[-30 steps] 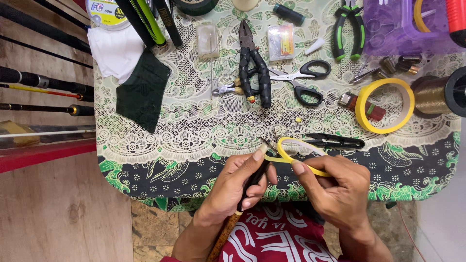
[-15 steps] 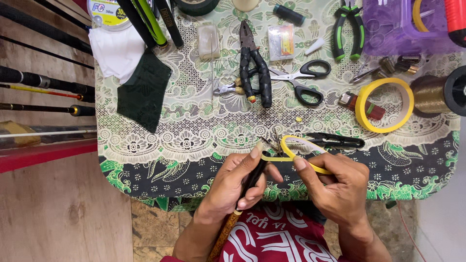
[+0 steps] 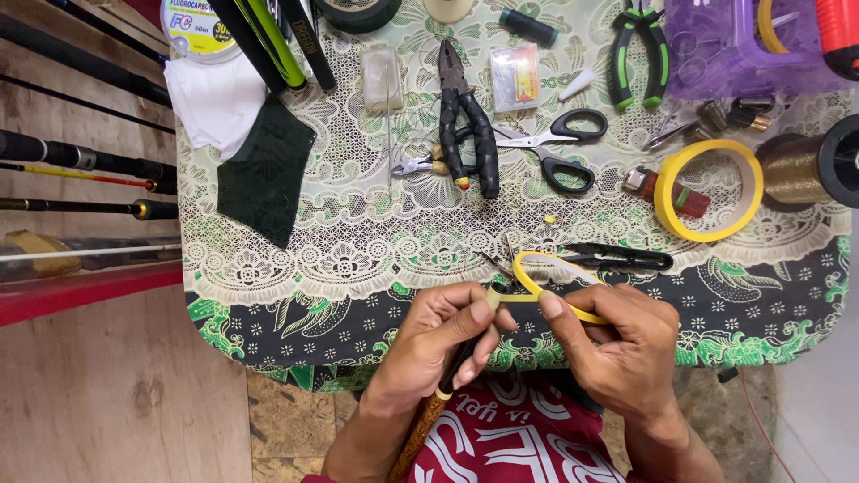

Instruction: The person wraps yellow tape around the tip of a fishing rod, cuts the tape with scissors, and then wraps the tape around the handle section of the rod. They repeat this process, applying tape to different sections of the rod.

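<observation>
both hands (image 3: 537,344) pinch yellow tape (image 3: 548,295) onto a rod (image 3: 429,420).

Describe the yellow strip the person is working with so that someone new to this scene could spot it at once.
Start at the near edge of the lace-covered table, where the left hand and right hand meet over a thin dark rod. The yellow tape strip loops between their fingers. Unlike the full yellow tape roll further right, it is a loose, narrow length.
</observation>
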